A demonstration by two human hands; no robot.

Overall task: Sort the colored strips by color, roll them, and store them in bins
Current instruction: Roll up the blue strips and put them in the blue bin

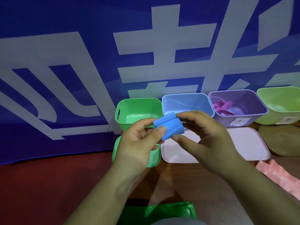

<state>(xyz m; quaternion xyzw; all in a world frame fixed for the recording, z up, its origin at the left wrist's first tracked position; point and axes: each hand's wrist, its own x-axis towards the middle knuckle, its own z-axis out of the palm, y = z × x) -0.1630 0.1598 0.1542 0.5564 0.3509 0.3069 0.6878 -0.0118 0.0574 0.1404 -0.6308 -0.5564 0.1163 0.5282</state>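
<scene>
From the head camera, one blue strip, rolled into a short, thick bundle, is held up at the centre of the frame, in front of the bins. Its long axis runs left to right, rising slightly towards the upper right.

Both hands pinch it. The left hand has its thumb on the near face and its fingers curled behind. The right hand grips the right end between the thumb below and the fingers above.

Four bins stand in a row behind: green, blue, purple and lime. The purple bin holds pink strips; I cannot count them.

Four lids lie on the table in front of the bins: green, two pale ones and an olive one.

One pink strip lies at the right edge, and one green strip lies flat at the bottom centre.
</scene>
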